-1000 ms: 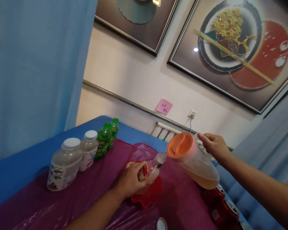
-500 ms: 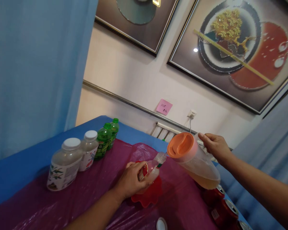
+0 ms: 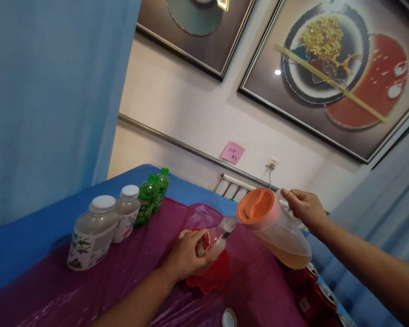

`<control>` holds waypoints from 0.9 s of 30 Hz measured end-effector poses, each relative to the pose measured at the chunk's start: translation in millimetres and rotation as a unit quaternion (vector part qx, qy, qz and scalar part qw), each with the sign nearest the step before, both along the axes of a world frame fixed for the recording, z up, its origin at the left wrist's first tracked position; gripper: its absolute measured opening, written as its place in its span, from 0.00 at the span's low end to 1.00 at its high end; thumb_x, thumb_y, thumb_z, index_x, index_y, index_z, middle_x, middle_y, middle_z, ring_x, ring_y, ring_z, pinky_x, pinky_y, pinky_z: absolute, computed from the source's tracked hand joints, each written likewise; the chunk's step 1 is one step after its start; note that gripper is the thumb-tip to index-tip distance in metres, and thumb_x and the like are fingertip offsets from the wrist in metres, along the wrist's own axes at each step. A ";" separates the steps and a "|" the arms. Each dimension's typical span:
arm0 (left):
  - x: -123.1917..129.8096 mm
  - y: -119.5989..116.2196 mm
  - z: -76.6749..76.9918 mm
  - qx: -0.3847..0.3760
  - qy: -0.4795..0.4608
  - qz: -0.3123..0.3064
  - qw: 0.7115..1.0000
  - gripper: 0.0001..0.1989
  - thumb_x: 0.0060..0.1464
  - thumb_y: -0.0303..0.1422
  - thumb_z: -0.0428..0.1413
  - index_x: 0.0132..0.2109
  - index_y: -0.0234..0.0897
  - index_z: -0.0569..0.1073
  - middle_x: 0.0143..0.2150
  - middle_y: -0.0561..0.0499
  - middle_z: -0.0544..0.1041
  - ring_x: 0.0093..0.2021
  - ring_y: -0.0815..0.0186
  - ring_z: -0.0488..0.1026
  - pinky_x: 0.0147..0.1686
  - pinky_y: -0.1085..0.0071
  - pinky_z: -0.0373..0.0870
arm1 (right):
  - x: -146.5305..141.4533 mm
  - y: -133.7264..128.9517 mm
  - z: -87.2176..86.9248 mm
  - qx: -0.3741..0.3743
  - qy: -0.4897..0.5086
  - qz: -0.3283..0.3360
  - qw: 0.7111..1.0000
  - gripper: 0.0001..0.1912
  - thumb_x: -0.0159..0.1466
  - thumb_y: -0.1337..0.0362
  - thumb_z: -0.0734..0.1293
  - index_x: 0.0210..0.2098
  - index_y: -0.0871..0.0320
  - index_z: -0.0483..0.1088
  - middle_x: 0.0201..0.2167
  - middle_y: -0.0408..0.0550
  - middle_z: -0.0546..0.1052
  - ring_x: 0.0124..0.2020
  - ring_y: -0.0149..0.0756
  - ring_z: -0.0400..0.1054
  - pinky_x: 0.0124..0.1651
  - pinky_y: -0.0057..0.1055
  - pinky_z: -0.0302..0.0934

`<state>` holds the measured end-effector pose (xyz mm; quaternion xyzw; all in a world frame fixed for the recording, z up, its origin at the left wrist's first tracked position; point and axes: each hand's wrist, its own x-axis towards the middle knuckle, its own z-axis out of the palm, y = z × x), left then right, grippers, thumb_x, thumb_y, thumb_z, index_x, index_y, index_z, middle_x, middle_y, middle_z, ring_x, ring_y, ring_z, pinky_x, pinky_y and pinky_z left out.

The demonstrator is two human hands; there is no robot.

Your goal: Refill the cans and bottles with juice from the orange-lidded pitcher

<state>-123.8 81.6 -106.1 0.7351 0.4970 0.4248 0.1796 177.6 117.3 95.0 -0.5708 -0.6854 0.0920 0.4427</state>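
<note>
My left hand (image 3: 187, 256) is wrapped round a clear plastic bottle (image 3: 219, 240) with a red label, its uncapped mouth tilted up to the right. Beneath it lies a red dish with a wavy rim (image 3: 206, 282). My right hand (image 3: 305, 209) grips the handle of a translucent pitcher (image 3: 286, 240) with an orange lid (image 3: 257, 206). The pitcher leans left, its spout at the bottle's mouth, and cloudy yellowish liquid lies in its lower part. Whether liquid is flowing between them is too small to tell.
Two white-capped jars (image 3: 92, 236) and two green bottles (image 3: 147, 200) stand at the left. Several red cans (image 3: 316, 302) line the right edge. A white cap (image 3: 229, 318) lies in front on the purple plastic sheet (image 3: 129, 281). Blue curtains (image 3: 54, 100) hang at both sides.
Almost nothing differs. The pitcher has shifted very slightly to the left; both hands keep their hold.
</note>
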 end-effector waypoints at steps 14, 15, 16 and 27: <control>0.1 1.2 -1.7 0.007 -0.004 -0.001 1.000 0.17 0.45 0.45 0.65 0.40 0.42 0.74 0.36 0.55 0.79 0.38 0.59 0.73 0.48 0.64 0.65 | -4.1 -3.0 4.0 0.007 -0.022 -0.012 1.000 0.34 0.53 0.31 0.67 0.15 0.54 0.58 0.13 0.37 0.57 0.16 0.27 0.51 0.18 0.26 0.47; 0.0 1.5 -2.0 0.005 -0.002 -0.001 1.000 0.17 0.45 0.45 0.65 0.40 0.42 0.74 0.36 0.55 0.79 0.39 0.59 0.73 0.48 0.64 0.65 | -4.1 -3.1 4.3 0.005 -0.024 -0.012 1.000 0.34 0.53 0.32 0.67 0.15 0.54 0.58 0.12 0.37 0.57 0.16 0.27 0.51 0.18 0.26 0.47; -0.2 1.8 -2.3 0.002 0.000 0.000 1.000 0.18 0.44 0.44 0.65 0.40 0.42 0.74 0.36 0.55 0.79 0.39 0.59 0.73 0.48 0.64 0.65 | -4.1 -3.1 4.4 0.004 -0.024 -0.013 1.000 0.34 0.54 0.32 0.67 0.15 0.54 0.57 0.12 0.37 0.57 0.16 0.27 0.51 0.18 0.26 0.47; -0.3 3.6 -7.9 0.006 -0.005 0.003 1.000 0.18 0.43 0.42 0.66 0.41 0.43 0.74 0.36 0.54 0.80 0.39 0.59 0.73 0.48 0.64 0.65 | -3.6 -2.5 5.6 0.021 -0.029 -0.007 0.999 0.34 0.55 0.32 0.68 0.15 0.54 0.56 0.13 0.36 0.54 0.16 0.26 0.49 0.18 0.26 0.47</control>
